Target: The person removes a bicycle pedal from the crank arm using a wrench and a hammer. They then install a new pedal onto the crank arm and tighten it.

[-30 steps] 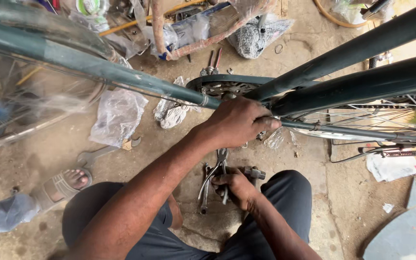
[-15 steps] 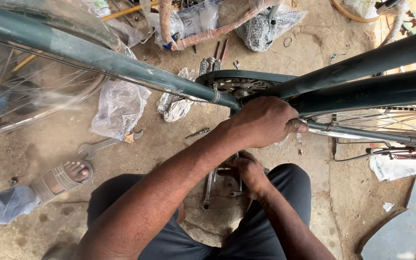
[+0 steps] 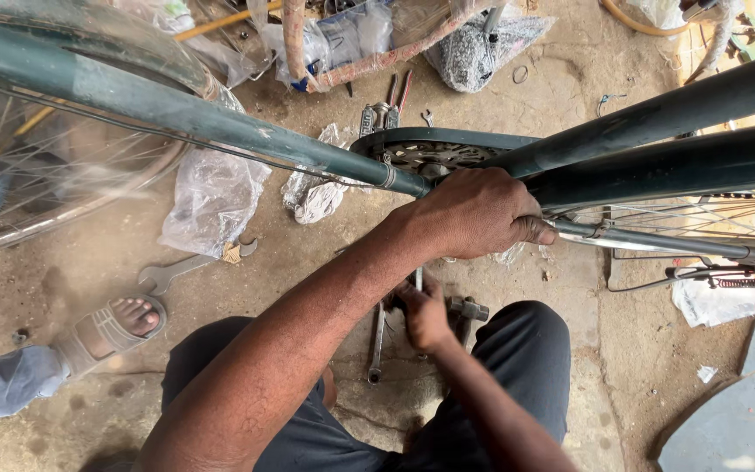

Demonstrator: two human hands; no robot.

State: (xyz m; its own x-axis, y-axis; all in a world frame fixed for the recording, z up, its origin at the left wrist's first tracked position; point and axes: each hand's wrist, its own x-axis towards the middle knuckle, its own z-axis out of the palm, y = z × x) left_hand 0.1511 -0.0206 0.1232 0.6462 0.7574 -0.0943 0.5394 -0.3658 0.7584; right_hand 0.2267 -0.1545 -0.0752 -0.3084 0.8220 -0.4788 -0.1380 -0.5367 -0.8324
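Dusty, daylit concrete floor (image 3: 89, 271).

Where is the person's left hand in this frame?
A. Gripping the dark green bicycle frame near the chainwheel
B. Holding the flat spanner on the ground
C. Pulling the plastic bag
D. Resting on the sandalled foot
A: the left hand is wrapped around the bicycle frame just beside the chainwheel.

I log a dusty concrete floor (image 3: 570, 105) — flat wrench (image 3: 172, 273) and crumpled plastic bags (image 3: 213, 197) left of my grip, tools (image 3: 376, 336) beneath it.
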